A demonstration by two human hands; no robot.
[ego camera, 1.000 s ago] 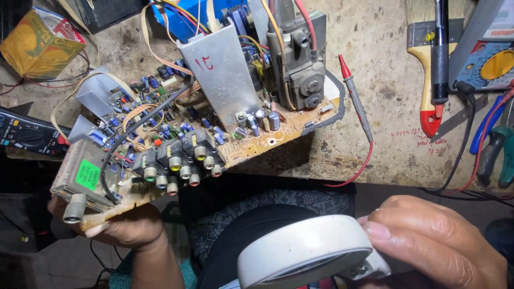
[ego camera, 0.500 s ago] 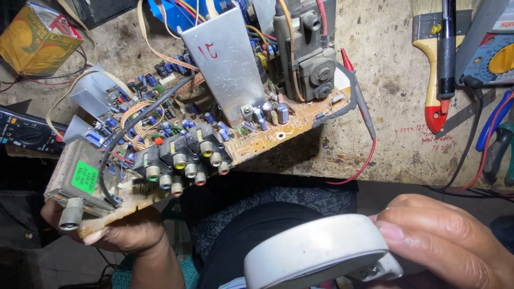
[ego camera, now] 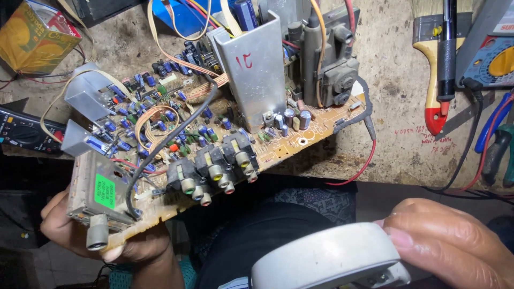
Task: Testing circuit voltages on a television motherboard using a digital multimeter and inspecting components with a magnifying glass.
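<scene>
While the left hand (ego camera: pixel 80 235) grips the circuit board (ego camera: pixel 214 144) by its near corner, fingers (ego camera: pixel 115 251) curled under the edge beside the metal tuner box (ego camera: pixel 101 195), I note the board has tipped up and swung closer since a second ago, its far end resting on the worktop (ego camera: pixel 396 134). The row of jacks (ego camera: pixel 214 171) now faces me, just beyond those fingers. The right hand (ego camera: pixel 455 246) stays clamped over a white round casing (ego camera: pixel 326 262), low and well apart from the board. I judge the inspection is moving to the jack side.
</scene>
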